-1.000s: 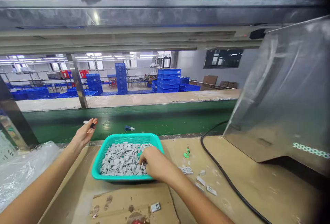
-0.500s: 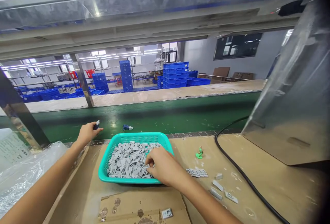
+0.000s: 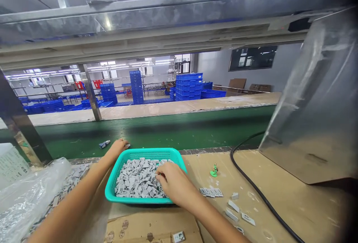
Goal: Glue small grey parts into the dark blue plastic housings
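A turquoise plastic basket (image 3: pixel 109 183) holds a heap of small grey plastic pieces (image 3: pixel 138 177). My right hand (image 3: pixel 170 179) reaches into its right side, thumb and forefinger pinched on a grey piece at the top of the heap. On the green conveyor belt behind the basket, my left hand (image 3: pixel 119 147) is closed over a small part whose pale tip sticks out past the fingers; the rest is covered. Left of that hand, a dark-blue part with a pale grey end (image 3: pixel 104 144) lies on the belt.
Right of the basket are a row of grey pieces (image 3: pixel 211 192), several loose ones (image 3: pixel 232 214), a small green figurine (image 3: pixel 214 170) and a black cable (image 3: pixel 251 187). Cardboard (image 3: pixel 134 228) lies in front. A metal panel (image 3: pixel 316 105) stands right; plastic bag (image 3: pixel 36 187) left.
My left hand has let go of one dark-blue part on the belt and moved right, to where the second part lay. My right hand stays in the basket. The view has tilted up slightly.
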A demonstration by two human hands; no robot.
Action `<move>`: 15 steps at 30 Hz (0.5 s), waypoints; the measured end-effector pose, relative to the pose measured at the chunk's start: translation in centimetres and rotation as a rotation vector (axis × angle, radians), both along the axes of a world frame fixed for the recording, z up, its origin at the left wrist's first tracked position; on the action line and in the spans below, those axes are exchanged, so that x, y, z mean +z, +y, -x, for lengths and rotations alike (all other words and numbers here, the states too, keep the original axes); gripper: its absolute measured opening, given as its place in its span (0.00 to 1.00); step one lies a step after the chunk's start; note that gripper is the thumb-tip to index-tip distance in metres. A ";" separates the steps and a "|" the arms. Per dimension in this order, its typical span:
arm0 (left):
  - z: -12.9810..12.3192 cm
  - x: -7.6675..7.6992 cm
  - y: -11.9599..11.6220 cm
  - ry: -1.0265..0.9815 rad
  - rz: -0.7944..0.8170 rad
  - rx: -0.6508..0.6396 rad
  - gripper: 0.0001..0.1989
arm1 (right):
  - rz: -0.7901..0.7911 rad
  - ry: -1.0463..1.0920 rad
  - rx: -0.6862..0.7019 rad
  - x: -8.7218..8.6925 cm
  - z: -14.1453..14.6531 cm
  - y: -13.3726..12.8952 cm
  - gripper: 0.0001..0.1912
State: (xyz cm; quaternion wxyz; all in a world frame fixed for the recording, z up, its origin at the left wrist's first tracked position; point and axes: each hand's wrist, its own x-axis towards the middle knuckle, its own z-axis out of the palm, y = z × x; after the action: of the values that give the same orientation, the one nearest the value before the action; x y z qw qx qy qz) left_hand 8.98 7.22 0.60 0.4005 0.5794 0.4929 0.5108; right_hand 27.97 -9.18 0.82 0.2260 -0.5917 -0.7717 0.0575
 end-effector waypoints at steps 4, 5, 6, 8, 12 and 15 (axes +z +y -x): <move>2.4 2.5 -4.3 -0.175 -0.038 0.128 0.09 | -0.081 0.039 0.051 -0.1 -0.3 0.3 0.14; 2.9 3.3 -6.0 -0.225 -0.041 0.144 0.10 | -0.100 0.054 0.074 0.2 -0.2 0.2 0.15; 3.2 3.9 -7.9 -0.271 -0.037 0.146 0.11 | -0.121 0.072 0.100 0.7 0.0 0.0 0.15; 3.3 4.7 -12.1 -0.309 0.010 0.054 0.10 | -0.158 0.114 0.149 2.0 0.9 -0.9 0.14; 2.1 4.8 -19.4 -0.026 0.118 -0.333 0.06 | -0.342 0.239 0.328 5.1 3.5 -4.6 0.09; 1.2 5.0 -22.1 -0.086 0.198 -0.499 0.10 | -0.586 0.204 0.427 6.5 4.5 -7.6 0.09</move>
State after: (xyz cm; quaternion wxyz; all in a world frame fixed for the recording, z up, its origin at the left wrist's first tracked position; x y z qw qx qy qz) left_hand 7.81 -14.85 5.57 0.5892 0.6189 0.3649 0.3697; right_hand 23.51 -16.74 7.31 0.4443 -0.3188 -0.8350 -0.0612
